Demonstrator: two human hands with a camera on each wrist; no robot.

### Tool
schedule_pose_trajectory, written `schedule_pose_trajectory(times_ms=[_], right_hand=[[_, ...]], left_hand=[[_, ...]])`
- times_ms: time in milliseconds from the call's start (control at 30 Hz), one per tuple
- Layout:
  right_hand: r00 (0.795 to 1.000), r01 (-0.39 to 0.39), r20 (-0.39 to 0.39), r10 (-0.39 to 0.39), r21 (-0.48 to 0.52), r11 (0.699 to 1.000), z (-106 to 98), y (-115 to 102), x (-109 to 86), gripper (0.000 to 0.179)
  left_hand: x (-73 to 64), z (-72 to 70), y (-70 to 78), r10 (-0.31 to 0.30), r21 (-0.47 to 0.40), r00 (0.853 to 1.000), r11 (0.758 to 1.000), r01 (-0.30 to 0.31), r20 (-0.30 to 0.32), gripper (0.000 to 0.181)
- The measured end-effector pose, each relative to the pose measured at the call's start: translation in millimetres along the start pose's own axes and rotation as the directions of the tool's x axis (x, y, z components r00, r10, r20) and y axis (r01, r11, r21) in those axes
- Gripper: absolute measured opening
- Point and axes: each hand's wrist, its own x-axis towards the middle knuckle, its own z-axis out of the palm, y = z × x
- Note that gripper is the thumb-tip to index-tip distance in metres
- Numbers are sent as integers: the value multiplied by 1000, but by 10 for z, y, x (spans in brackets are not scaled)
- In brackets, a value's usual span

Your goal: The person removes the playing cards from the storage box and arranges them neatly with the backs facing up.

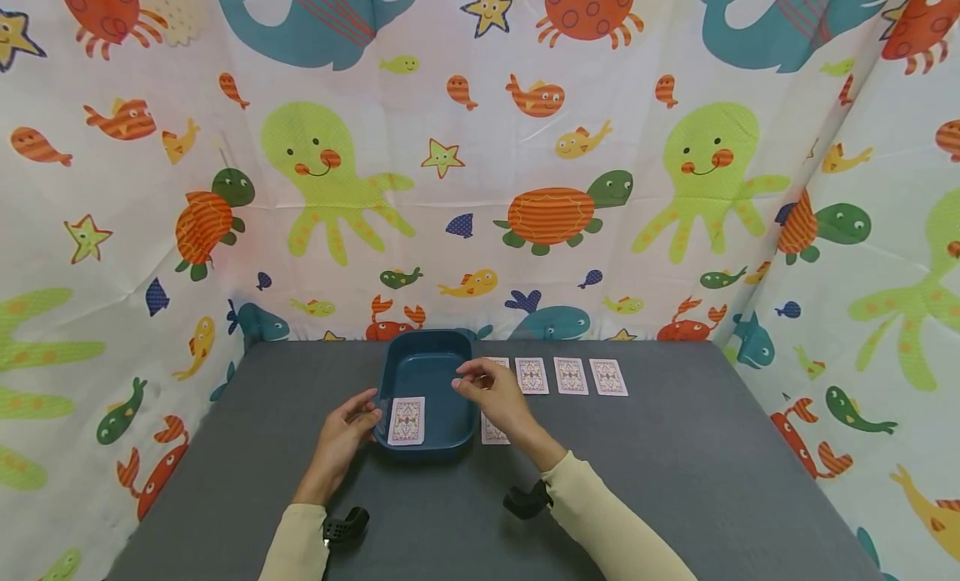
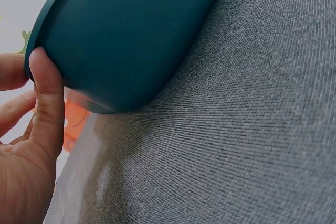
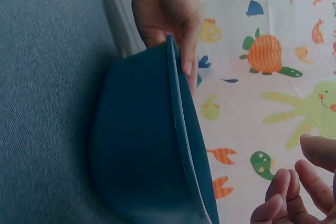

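Note:
A dark blue plastic basin (image 1: 427,452) stands on the grey table. My left hand (image 1: 347,431) pinches its left rim, thumb outside and fingers over the edge, as the left wrist view shows. One patterned playing card (image 1: 406,421) lies face down inside, at the near left. My right hand (image 1: 498,398) hovers over the basin's right rim with loosely bent fingers (image 3: 281,187). Nothing shows between thumb and fingers. Beneath that hand, a face-down card (image 1: 493,433) lies beside the basin, partly covered by the hand.
Right of the basin, a row of face-down cards lies toward the back, among them one card (image 1: 532,376), another card (image 1: 571,376) and the rightmost card (image 1: 608,378). A sea-animal curtain (image 1: 465,272) stands behind the table (image 1: 675,481) and along its sides.

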Motion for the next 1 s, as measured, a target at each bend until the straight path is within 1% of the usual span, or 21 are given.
schedule_pose_trajectory(times_ms=[67, 200, 333, 433, 500, 567, 733, 833, 1000], right_hand=[[1000, 3, 12, -3, 14, 1000, 38, -7, 4, 29], [1000, 3, 31, -4, 32, 999, 109, -59, -5, 28], [998, 5, 57, -6, 14, 1000, 164, -180, -41, 25], [998, 16, 68, -15, -15, 1000, 193, -293, -82, 24], [997, 20, 69, -18, -21, 1000, 218, -331, -96, 24], [997, 29, 66, -27, -30, 999, 257, -267, -67, 24], [997, 15, 74, -12, -41, 999, 362, -27, 61, 23], [995, -20, 94, 24, -50, 999, 405, 6, 97, 24], [989, -45, 140, 56, -76, 996, 480, 20, 162, 28]], left_hand=[[1, 1, -3, 6, 2, 1000, 1000, -6, 2, 46], [4, -1, 0, 13, 2, 1000, 1000, -13, 0, 46], [8, 3, 2, 6, 2, 1000, 1000, -6, 2, 46], [8, 7, 5, 4, 6, 1000, 1000, -4, 4, 46], [8, 10, 6, 3, 9, 1000, 1000, -3, 3, 45], [9, 12, 4, 5, 11, 1000, 1000, -5, 2, 45], [2, 10, 5, 3, 15, 1000, 1000, -4, 6, 45], [-2, 5, 4, 2, 16, 1000, 1000, -3, 8, 45], [-2, 0, -4, 2, 14, 1000, 1000, -2, 10, 45]])
